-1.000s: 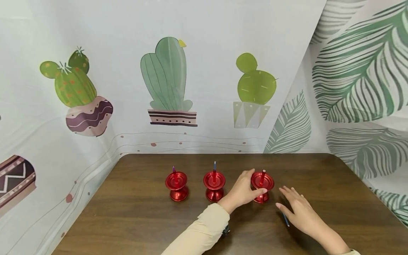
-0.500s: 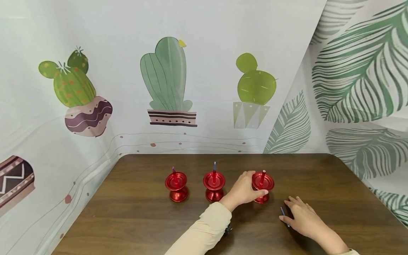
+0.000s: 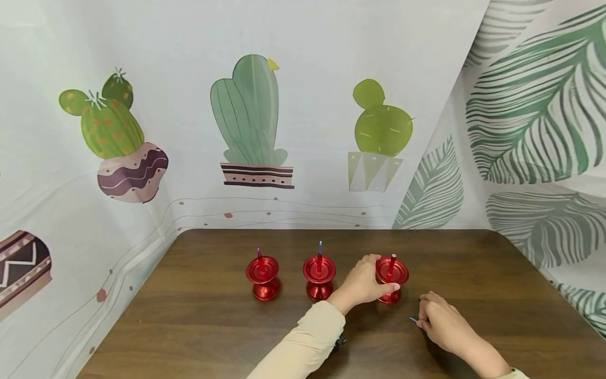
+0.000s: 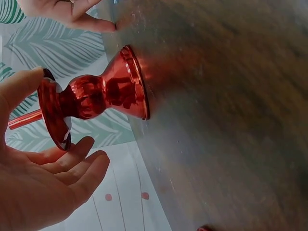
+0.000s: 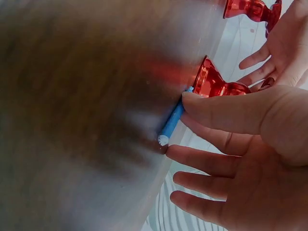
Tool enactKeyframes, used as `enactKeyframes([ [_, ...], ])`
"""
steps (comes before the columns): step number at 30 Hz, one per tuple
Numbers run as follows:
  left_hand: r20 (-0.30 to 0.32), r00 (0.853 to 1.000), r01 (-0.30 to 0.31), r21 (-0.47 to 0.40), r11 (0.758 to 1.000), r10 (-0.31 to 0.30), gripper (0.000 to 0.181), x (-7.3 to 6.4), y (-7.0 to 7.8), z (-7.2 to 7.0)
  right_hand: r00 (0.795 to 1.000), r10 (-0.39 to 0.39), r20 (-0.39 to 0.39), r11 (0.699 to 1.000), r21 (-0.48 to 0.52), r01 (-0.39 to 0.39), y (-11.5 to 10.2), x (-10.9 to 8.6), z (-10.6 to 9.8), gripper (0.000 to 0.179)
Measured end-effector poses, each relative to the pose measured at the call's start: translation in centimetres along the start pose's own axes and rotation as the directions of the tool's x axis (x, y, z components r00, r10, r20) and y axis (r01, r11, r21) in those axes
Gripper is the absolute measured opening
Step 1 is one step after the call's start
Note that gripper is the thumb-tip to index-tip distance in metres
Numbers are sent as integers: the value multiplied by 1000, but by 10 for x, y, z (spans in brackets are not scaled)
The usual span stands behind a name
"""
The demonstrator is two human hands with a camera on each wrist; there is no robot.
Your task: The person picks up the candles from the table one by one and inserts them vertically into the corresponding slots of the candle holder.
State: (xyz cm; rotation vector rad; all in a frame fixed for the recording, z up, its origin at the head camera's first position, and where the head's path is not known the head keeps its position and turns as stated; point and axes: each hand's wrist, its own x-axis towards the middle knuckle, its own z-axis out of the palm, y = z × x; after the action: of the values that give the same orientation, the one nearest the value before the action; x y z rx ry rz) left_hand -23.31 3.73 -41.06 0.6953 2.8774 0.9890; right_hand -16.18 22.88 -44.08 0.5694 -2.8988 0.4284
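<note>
Three shiny red candle holders stand in a row on the brown table. My left hand (image 3: 363,281) holds the rightmost candle holder (image 3: 401,271) by its dish rim, thumb on one side and fingers on the other; in the left wrist view this candle holder (image 4: 115,89) is upright, its base on the table. Its red tube shows no candle. To its right, my right hand (image 3: 445,325) pinches a thin blue candle (image 5: 172,122) between thumb and index finger, low at the tabletop. The candle's near end is white; the other fingers are spread in the right wrist view.
The middle candle holder (image 3: 319,290) bears a blue candle (image 3: 320,247), and the left candle holder (image 3: 266,289) a purple one. Behind the table (image 3: 189,326) hangs a white cloth (image 3: 312,131) printed with cacti and leaves. A small dark object (image 3: 340,341) shows beside my left sleeve.
My right hand has come down onto the blue candle, curled its fingers and pinched it; the candle has turned, its end now pointing left. My left hand stays on the candle holder.
</note>
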Motion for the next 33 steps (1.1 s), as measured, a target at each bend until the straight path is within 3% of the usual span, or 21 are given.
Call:
enactKeyframes([
  [2,-1,1000,0,16,1000,0,72,0,0,-1,1000,-19,-13,1000,-21,19,0,-1,1,38],
  [8,-2,1000,-4,30,1000,4,72,0,2,-2,986,-73,-149,996,-64,64,2,-1,0,39],
  [13,2,1000,-6,34,999,6,70,0,2,-3,975,-24,-221,999,30,31,3,7,-8,32],
  [20,-1,1000,1,42,999,-1,71,1,1,-2,907,16,-420,983,170,61,2,28,-25,23],
  [24,2,1000,-4,44,999,4,71,1,0,-1,871,81,-485,962,266,58,-3,41,-36,16],
  [26,6,1000,-5,31,1000,5,71,2,0,-1,863,116,-491,931,356,77,-6,48,-40,10],
  [28,6,1000,-4,23,1000,4,71,2,0,-1,865,151,-478,882,461,101,-10,55,-42,5],
  [33,-1,1000,-12,18,1000,12,70,2,0,-2,879,218,-424,683,709,173,-19,71,-42,11],
])
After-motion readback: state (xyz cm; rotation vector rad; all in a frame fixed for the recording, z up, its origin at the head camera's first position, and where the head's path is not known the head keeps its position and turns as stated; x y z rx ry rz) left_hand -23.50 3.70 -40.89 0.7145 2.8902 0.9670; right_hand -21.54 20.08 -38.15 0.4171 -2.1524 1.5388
